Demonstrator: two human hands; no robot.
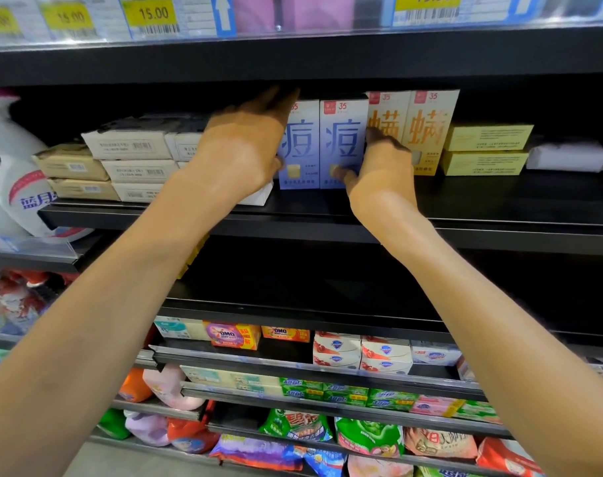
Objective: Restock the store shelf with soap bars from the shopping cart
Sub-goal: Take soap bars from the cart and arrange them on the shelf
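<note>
**Blue Soap Boxes Held on the Black Shelf**

While you reached to the black shelf (499, 208), both hands worked the pair of blue soap boxes (322, 146) standing upright side by side. Your left hand (241, 153) lay against the left box, fingers extended over its top edge. Your right hand (379, 166) pinched the right box, thumb on its front, fingers at its right side. Two orange soap boxes (420, 129) stood directly to the right, touching.

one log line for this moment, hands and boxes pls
stage: placing on shelf | left hand: touches left blue soap box | right hand: grips right blue soap box | orange soap boxes: upright beside
</note>
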